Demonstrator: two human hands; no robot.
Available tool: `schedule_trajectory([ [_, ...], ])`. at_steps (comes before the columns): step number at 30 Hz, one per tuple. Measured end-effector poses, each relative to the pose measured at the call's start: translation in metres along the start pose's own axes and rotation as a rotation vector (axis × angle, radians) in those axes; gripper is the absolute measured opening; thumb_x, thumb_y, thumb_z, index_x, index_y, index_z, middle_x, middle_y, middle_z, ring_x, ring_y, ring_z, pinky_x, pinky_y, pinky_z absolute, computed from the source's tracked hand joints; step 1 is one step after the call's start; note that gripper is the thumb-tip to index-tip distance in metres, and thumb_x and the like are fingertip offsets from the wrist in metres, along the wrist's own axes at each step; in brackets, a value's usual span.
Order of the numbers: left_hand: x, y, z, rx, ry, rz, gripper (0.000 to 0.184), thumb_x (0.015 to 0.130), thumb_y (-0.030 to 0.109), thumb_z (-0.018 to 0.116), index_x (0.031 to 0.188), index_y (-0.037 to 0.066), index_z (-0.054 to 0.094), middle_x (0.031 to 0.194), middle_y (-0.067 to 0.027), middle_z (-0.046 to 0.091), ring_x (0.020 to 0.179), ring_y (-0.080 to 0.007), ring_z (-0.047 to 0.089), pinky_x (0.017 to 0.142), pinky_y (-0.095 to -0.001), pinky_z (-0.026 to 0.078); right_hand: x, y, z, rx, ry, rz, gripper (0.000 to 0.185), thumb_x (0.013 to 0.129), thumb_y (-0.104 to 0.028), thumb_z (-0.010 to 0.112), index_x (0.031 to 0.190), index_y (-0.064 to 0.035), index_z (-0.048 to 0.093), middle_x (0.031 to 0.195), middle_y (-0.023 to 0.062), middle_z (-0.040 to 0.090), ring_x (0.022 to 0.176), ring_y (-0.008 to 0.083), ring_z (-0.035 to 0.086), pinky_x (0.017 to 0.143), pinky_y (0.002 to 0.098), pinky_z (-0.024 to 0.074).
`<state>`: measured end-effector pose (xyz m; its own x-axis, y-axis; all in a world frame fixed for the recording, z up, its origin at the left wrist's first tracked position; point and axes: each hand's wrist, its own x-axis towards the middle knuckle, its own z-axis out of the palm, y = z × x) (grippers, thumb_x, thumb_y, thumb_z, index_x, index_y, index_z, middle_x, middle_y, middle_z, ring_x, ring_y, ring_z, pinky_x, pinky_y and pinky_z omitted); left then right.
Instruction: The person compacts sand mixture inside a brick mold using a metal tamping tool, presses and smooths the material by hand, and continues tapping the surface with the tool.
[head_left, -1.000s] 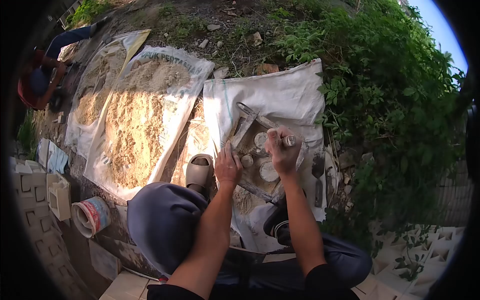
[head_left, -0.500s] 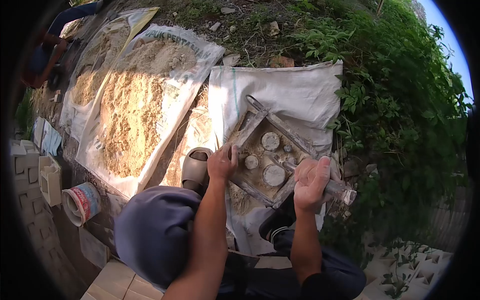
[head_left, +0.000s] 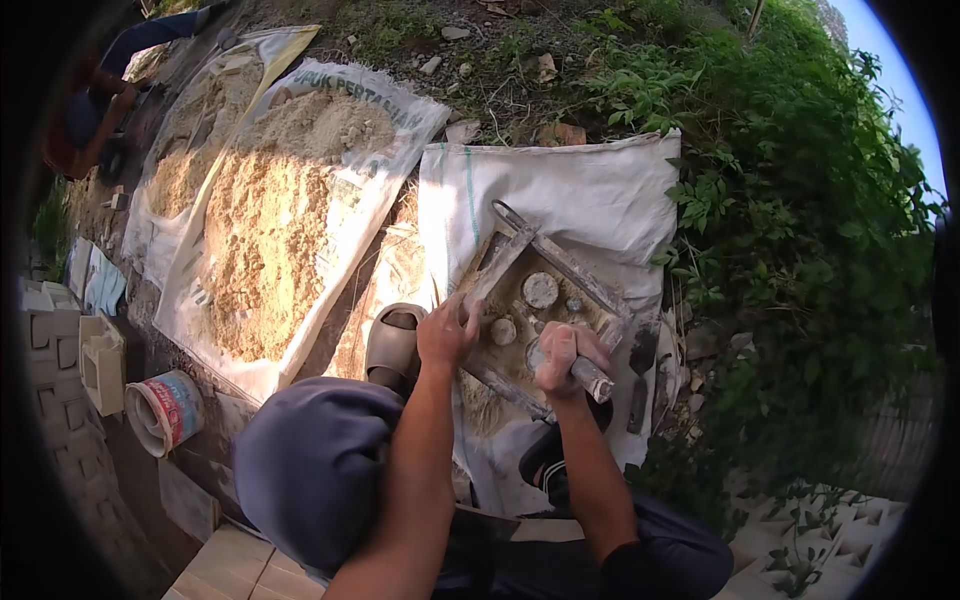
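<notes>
A square, mortar-dusted mould frame [head_left: 575, 265] lies on a white woven sack [head_left: 570, 185]. Inside it are several round plugs, including a pale one [head_left: 540, 290] and a smaller one [head_left: 503, 331], with sandy powder around them. My left hand [head_left: 447, 333] is closed on the frame's left corner. In my right hand [head_left: 570, 358], fingers wrapped round it, is a thick, worn tool handle [head_left: 592, 380]; the hand hides the tool's working end. This hand is over the lower right of the frame and partly covers one plug. A dark trowel [head_left: 640, 375] rests on the sack to the right.
Left of the frame, a printed sack [head_left: 345, 85] bears a heap of sandy mix [head_left: 265, 230]. A bucket [head_left: 165, 410] and pale blocks [head_left: 100, 365] stand at left. Another person [head_left: 95, 110] is at the upper left. Leafy plants [head_left: 790, 220] border the right.
My right hand has moved left with the tool, from the frame's right edge to over the plugs, uncovering the trowel. My left hand keeps its place on the frame.
</notes>
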<state>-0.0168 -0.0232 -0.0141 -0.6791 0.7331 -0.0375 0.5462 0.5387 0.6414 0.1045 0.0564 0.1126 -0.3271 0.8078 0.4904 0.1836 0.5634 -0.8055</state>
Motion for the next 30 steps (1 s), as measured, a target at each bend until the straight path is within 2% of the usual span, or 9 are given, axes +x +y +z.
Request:
schedule_trajectory([
  [7, 0.004, 0.001, -0.002, -0.003, -0.066, -0.033, 0.046, 0.087, 0.050, 0.054, 0.103, 0.008, 0.064, 0.090, -0.0162, 0.068, 0.082, -0.0325, 0.066, 0.072, -0.0415, 0.052, 0.021, -0.049, -0.021, 0.407, 0.126, 0.157, 0.037, 0.086, -0.012, 0.052, 0.051, -0.0025, 0.045, 0.045, 0.0055, 0.046, 0.042, 0.0175, 0.050, 0.043, 0.0285, 0.0388],
  [9, 0.003, -0.001, 0.000, 0.016, -0.086, -0.037, 0.046, 0.087, 0.050, 0.055, 0.103, 0.008, 0.064, 0.090, -0.0162, 0.068, 0.082, -0.0326, 0.066, 0.072, -0.0416, 0.052, 0.012, -0.035, -0.018, 0.390, 0.152, 0.120, 0.037, 0.085, -0.013, 0.053, 0.051, -0.0024, 0.042, 0.046, 0.0064, 0.047, 0.041, 0.0185, 0.050, 0.042, 0.0298, 0.0389],
  [11, 0.003, 0.001, -0.001, 0.029, -0.104, -0.029, 0.046, 0.087, 0.050, 0.055, 0.103, 0.007, 0.064, 0.090, -0.0161, 0.068, 0.082, -0.0327, 0.066, 0.072, -0.0417, 0.052, 0.005, -0.011, -0.005, 0.059, 0.070, -0.167, 0.035, 0.086, -0.012, 0.048, 0.054, -0.0039, 0.041, 0.045, 0.0041, 0.044, 0.039, 0.0147, 0.044, 0.040, 0.0296, 0.0344],
  [13, 0.003, 0.004, -0.001, 0.030, -0.059, -0.015, 0.046, 0.088, 0.049, 0.055, 0.103, 0.007, 0.064, 0.091, -0.0166, 0.068, 0.082, -0.0330, 0.066, 0.072, -0.0418, 0.052, 0.022, -0.028, 0.003, 0.082, -0.005, -0.252, 0.034, 0.084, -0.011, 0.050, 0.052, -0.0026, 0.041, 0.046, 0.0054, 0.046, 0.040, 0.0149, 0.046, 0.041, 0.0297, 0.0352],
  [19, 0.002, 0.002, -0.001, 0.014, -0.040, 0.013, 0.047, 0.088, 0.048, 0.054, 0.104, 0.005, 0.063, 0.091, -0.0160, 0.068, 0.083, -0.0317, 0.066, 0.072, -0.0411, 0.052, 0.017, -0.051, -0.014, 0.327, 0.057, 0.003, 0.039, 0.085, -0.010, 0.049, 0.050, -0.0034, 0.034, 0.047, 0.0064, 0.046, 0.039, 0.0139, 0.042, 0.040, 0.0282, 0.0339],
  [21, 0.003, 0.003, -0.001, 0.026, -0.059, -0.002, 0.047, 0.088, 0.049, 0.054, 0.104, 0.005, 0.063, 0.091, -0.0158, 0.068, 0.083, -0.0316, 0.066, 0.072, -0.0411, 0.052, 0.010, -0.029, -0.009, 0.321, -0.003, -0.046, 0.040, 0.085, -0.010, 0.049, 0.050, -0.0046, 0.031, 0.048, 0.0062, 0.046, 0.039, 0.0138, 0.044, 0.041, 0.0284, 0.0358],
  [23, 0.002, 0.002, 0.000, 0.031, -0.075, -0.012, 0.047, 0.088, 0.049, 0.054, 0.103, 0.005, 0.063, 0.091, -0.0157, 0.068, 0.083, -0.0316, 0.066, 0.071, -0.0410, 0.052, 0.000, 0.010, 0.008, -0.056, 0.049, -0.285, 0.039, 0.085, -0.009, 0.049, 0.049, -0.0046, 0.034, 0.046, 0.0053, 0.046, 0.040, 0.0148, 0.047, 0.042, 0.0289, 0.0375],
  [27, 0.002, 0.002, 0.001, 0.028, -0.053, -0.013, 0.045, 0.089, 0.049, 0.053, 0.099, 0.006, 0.063, 0.089, -0.0161, 0.068, 0.081, -0.0322, 0.066, 0.070, -0.0415, 0.052, 0.011, -0.013, 0.006, 0.029, -0.048, -0.127, 0.034, 0.084, -0.008, 0.048, 0.051, -0.0025, 0.045, 0.047, 0.0056, 0.048, 0.041, 0.0162, 0.049, 0.043, 0.0291, 0.0381],
  [30, 0.002, -0.002, 0.003, 0.015, -0.053, -0.009, 0.043, 0.089, 0.047, 0.053, 0.096, 0.006, 0.062, 0.087, -0.0160, 0.067, 0.080, -0.0324, 0.066, 0.069, -0.0423, 0.051, 0.012, -0.036, -0.011, 0.133, 0.008, -0.054, 0.034, 0.085, -0.009, 0.047, 0.052, -0.0038, 0.041, 0.047, 0.0049, 0.046, 0.039, 0.0151, 0.045, 0.041, 0.0288, 0.0362],
])
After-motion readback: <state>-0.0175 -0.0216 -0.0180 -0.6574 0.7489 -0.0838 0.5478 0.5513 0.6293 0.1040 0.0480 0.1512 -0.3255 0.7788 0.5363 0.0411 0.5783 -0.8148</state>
